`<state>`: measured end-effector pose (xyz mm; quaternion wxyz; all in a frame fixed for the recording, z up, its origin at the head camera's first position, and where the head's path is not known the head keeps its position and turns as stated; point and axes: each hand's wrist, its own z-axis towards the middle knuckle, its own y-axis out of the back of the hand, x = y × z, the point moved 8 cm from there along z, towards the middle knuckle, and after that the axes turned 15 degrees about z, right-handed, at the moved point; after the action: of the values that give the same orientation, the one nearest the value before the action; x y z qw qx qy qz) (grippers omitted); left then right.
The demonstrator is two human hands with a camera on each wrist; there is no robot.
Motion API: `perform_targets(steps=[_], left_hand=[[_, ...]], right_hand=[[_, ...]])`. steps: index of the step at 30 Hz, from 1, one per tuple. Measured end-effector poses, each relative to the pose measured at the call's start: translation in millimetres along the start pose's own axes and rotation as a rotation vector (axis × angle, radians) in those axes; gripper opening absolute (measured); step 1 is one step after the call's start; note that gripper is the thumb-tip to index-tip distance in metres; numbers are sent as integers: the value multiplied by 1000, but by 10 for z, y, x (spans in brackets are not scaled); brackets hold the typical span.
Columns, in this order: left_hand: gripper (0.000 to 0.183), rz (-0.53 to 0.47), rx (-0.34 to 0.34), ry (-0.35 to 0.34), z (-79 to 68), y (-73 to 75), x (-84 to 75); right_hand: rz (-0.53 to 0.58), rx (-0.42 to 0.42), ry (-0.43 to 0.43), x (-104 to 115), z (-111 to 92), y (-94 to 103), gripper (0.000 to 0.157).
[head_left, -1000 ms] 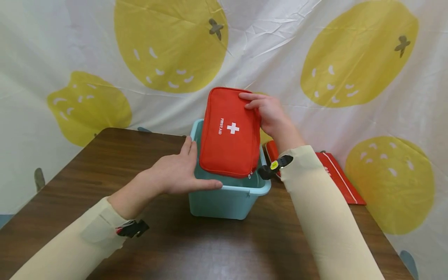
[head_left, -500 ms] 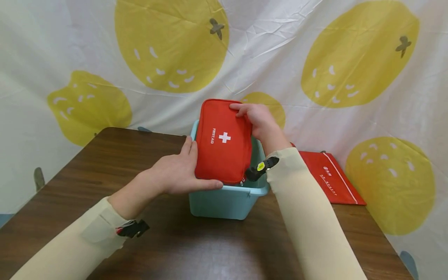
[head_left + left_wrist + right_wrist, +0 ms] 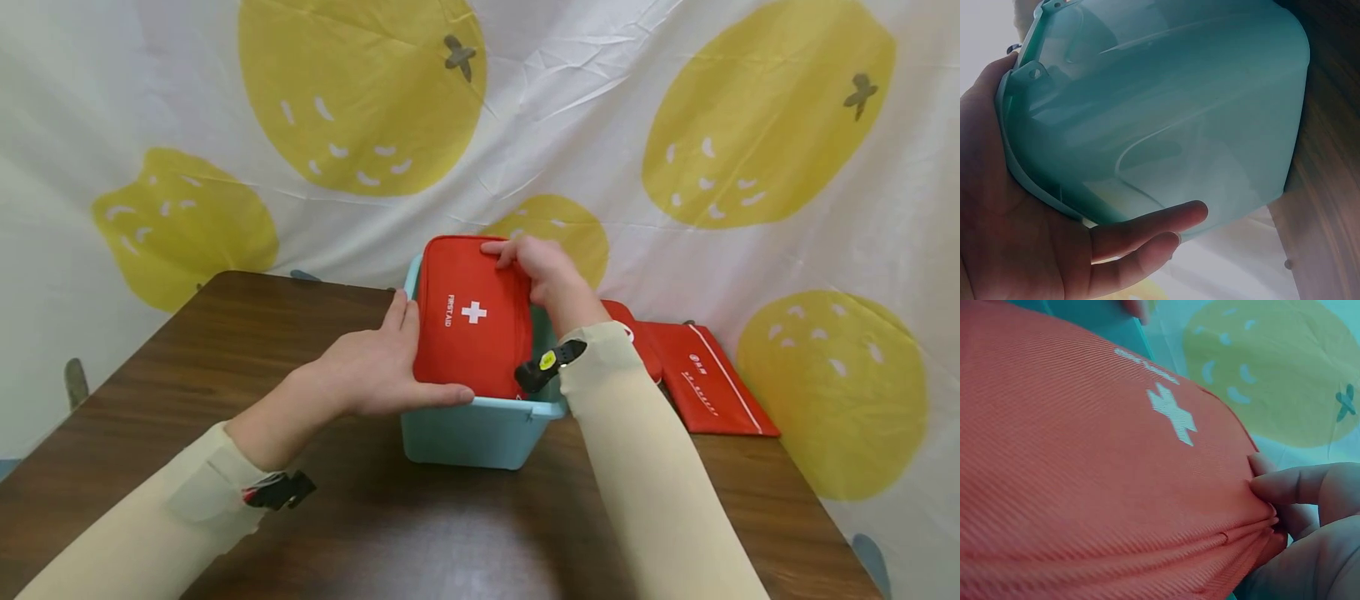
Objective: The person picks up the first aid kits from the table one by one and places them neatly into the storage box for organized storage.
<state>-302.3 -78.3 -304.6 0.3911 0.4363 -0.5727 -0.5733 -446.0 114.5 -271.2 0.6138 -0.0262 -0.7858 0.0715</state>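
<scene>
A red first aid bag [image 3: 468, 358] with a white cross stands tilted, its lower part inside a light blue plastic bin [image 3: 465, 437]. My right hand [image 3: 546, 268] pinches the bag's upper right edge; in the right wrist view the fingers [image 3: 1297, 484] bend around its corner near the zipper seam. My left hand [image 3: 367, 371] rests on the bin's left front corner, thumb along the front rim. Close up in the left wrist view, straight fingers [image 3: 1147, 234] lie against the bin's outer wall [image 3: 1179, 125]. The bin's inside is mostly hidden by the bag.
Right of the bin, a flat red pouch [image 3: 712, 387] with white print lies on the dark wooden table [image 3: 450, 533]. Another red case [image 3: 626, 325] is partly hidden behind my right forearm. A lemon-print cloth [image 3: 570, 125] hangs right behind the table.
My right hand has lowered the first aid bag down and slightly left, deeper into the bin. My left hand stays on the bin's corner. More of the red case shows behind the right arm.
</scene>
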Motion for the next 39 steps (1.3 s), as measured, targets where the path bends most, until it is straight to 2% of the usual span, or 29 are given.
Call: perform_targets(steps=[9, 14, 20, 26, 30, 34, 39], left_hand=[[145, -10, -11, -14, -12, 5, 16], [147, -12, 6, -7, -13, -1, 21], [147, -1, 14, -9, -14, -4, 20], [147, 14, 20, -10, -12, -13, 14], [147, 17, 15, -11, -12, -15, 10], [148, 22, 9, -12, -14, -14, 9], [148, 24, 13, -13, -12, -19, 20]], right_hand=[[-132, 128, -74, -114, 23, -138, 38], [-216, 217, -120, -184, 22, -210, 41], [-276, 277, -127, -209, 6, -256, 44], [-301, 388, -188, -265, -32, -335, 49], [-369, 436, -229, -313, -55, -350, 52], [-454, 434, -246, -343, -62, -331, 50], [-514, 327, -217, -315, -50, -271, 43]])
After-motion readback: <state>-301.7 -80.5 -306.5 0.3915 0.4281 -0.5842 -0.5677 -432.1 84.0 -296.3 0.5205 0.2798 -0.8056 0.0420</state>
